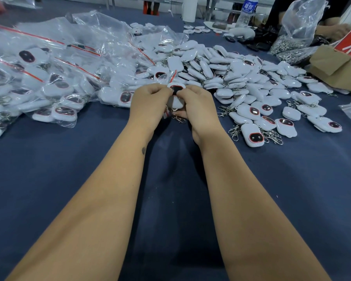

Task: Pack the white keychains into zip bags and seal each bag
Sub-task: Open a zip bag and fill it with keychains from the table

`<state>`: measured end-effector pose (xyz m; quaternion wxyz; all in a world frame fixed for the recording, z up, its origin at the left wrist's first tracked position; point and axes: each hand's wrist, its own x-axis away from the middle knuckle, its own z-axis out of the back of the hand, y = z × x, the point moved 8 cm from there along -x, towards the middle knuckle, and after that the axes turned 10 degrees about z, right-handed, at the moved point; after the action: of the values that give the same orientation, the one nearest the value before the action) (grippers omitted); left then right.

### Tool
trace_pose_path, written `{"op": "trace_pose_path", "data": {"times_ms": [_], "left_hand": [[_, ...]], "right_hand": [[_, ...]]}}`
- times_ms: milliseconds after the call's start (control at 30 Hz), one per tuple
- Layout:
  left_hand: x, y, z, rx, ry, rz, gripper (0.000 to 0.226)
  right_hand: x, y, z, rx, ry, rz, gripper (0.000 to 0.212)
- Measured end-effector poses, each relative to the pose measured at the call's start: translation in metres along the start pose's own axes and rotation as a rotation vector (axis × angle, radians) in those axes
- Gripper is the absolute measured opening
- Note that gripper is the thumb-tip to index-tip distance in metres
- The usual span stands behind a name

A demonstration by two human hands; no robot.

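While bagged, keychain [175, 92] between hands [173, 105]

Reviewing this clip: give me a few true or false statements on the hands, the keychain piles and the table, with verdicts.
1. Both the left hand and the right hand hold one white keychain. True.
2. The filled zip bags lie to the person's right. False: they lie to the left; the loose keychain pile is to the right.
3. The table cloth is dark blue. True.
4. The plastic bottle lies flat beside the hands. False: it stands upright at the far edge.
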<state>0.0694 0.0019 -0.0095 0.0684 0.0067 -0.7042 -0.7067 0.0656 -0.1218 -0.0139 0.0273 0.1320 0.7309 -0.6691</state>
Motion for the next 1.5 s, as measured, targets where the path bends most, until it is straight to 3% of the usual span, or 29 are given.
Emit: {"op": "trace_pose_path", "data": {"times_ms": [333, 533, 700, 1200, 1400, 1500], "left_hand": [[0.000, 0.000, -0.001, -0.055, 0.012, -0.001, 0.026], [0.003, 0.002, -0.004, -0.054, 0.003, -0.017, 0.015], [0.004, 0.001, -0.003, -0.069, 0.000, -0.008, 0.015], [0.004, 0.005, 0.000, -0.110, 0.046, -0.061, 0.016], [0.003, 0.009, 0.009, -0.021, 0.123, -0.095, 0.009], [0.006, 0.017, 0.019, -0.182, 0.240, -0.182, 0.029]], "right_hand": [[0.002, -0.002, 0.000, 0.003, 0.006, 0.006, 0.020], [0.003, -0.001, 0.000, -0.055, 0.037, -0.044, 0.012], [0.003, -0.003, 0.005, -0.042, 0.106, -0.019, 0.017], [0.005, -0.004, 0.003, -0.030, 0.068, -0.043, 0.026], [0.005, -0.009, 0.004, 0.018, 0.075, 0.000, 0.014], [0.004, -0.007, 0.009, -0.137, 0.179, -0.033, 0.009]]}}
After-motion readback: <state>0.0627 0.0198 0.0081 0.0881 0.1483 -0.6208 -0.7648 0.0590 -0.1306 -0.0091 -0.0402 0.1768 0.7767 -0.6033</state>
